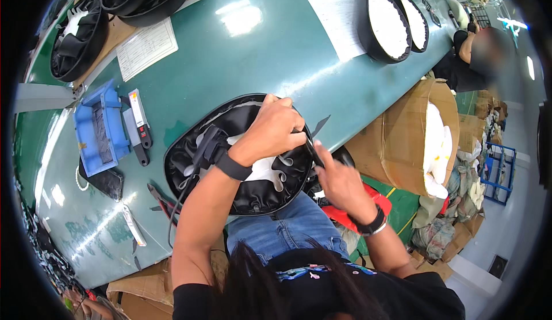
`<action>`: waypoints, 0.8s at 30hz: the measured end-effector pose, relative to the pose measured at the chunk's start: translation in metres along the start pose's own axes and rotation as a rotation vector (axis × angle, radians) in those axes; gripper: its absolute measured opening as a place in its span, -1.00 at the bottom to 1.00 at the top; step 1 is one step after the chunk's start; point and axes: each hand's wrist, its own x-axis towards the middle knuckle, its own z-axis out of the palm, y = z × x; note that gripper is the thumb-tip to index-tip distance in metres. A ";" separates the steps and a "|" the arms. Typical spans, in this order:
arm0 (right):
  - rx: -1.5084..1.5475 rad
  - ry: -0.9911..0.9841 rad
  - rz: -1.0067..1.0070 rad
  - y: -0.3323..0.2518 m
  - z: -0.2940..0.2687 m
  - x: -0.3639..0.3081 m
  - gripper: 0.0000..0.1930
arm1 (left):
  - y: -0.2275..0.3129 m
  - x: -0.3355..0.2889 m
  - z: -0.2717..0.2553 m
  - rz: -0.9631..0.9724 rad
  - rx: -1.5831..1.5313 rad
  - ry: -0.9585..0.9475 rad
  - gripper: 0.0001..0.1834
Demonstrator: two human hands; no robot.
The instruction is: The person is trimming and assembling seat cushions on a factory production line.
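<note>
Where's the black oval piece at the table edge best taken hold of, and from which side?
Probably the left rim of the black piece, coming from the left across the table: its curved edge is exposed there, while the right end is held. Pinch the rim, not the creased lining, which looks loose.

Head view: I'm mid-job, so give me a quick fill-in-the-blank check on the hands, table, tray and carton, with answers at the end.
1. The left hand is at the rim of a rounded shell with a glossy lining coloured ____.
2. The tabletop is coloured ____.
3. The open tray is coloured ____.
4. The carton stands on the picture's ____ side.

Missing words: black; green; blue; right.
</note>
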 end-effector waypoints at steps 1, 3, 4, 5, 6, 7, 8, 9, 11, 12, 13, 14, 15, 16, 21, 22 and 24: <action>0.020 0.011 0.031 -0.003 0.005 -0.007 -0.38 | -0.006 0.005 -0.002 0.033 -0.145 0.035 -0.76; 0.042 -0.070 0.142 -0.021 0.004 -0.023 -0.39 | 0.004 0.009 -0.020 -0.188 -0.614 0.119 -0.70; 0.070 -0.079 0.144 -0.027 0.007 -0.035 -0.40 | 0.011 0.009 -0.029 -0.407 -0.929 0.171 -0.70; 0.043 -0.066 0.118 -0.030 0.008 -0.033 -0.39 | 0.007 0.011 -0.041 -0.305 -1.082 0.345 -0.71; 0.017 -0.059 0.094 -0.035 0.010 -0.035 -0.39 | 0.004 0.014 -0.061 -0.154 -0.577 0.332 -0.71; 0.006 -0.071 0.082 -0.036 0.004 -0.028 -0.41 | -0.001 0.010 -0.064 -0.164 -0.334 0.307 -0.70; -0.007 -0.077 0.067 -0.034 -0.006 -0.014 -0.43 | -0.006 0.008 -0.066 -0.170 -0.088 0.281 -0.68; -0.053 -0.089 0.069 -0.029 -0.015 -0.004 -0.45 | -0.009 -0.001 -0.077 -0.273 0.025 0.254 -0.67; -0.161 -0.071 -0.053 -0.019 -0.027 0.014 -0.47 | -0.012 -0.034 -0.106 -0.428 0.163 0.155 -0.66; -0.208 -0.082 -0.116 -0.015 -0.037 0.024 -0.48 | -0.005 -0.049 -0.116 -0.448 0.186 0.063 -0.67; -0.257 -0.074 -0.172 -0.008 -0.047 0.033 -0.49 | 0.008 -0.053 -0.131 -0.585 0.133 -0.191 -0.69; -0.286 -0.121 -0.207 -0.001 -0.052 0.042 -0.51 | 0.014 -0.066 -0.134 -0.625 0.053 -0.274 -0.68; -0.293 -0.187 -0.244 0.001 -0.057 0.051 -0.48 | 0.018 -0.084 -0.134 -0.540 -0.027 -0.242 -0.70; -0.304 -0.254 -0.278 0.001 -0.063 0.060 -0.46 | 0.021 -0.097 -0.130 -0.450 -0.109 -0.210 -0.70; -0.277 -0.309 -0.448 -0.010 -0.070 0.098 -0.52 | 0.051 -0.073 -0.080 -0.432 -0.329 0.192 -0.73; -0.288 -0.334 -0.484 -0.010 -0.070 0.102 -0.52 | 0.040 -0.071 -0.061 -0.403 0.003 0.174 -0.75; -0.349 -0.310 -0.524 -0.006 -0.068 0.101 -0.49 | 0.032 -0.063 -0.048 -0.270 0.190 0.131 -0.77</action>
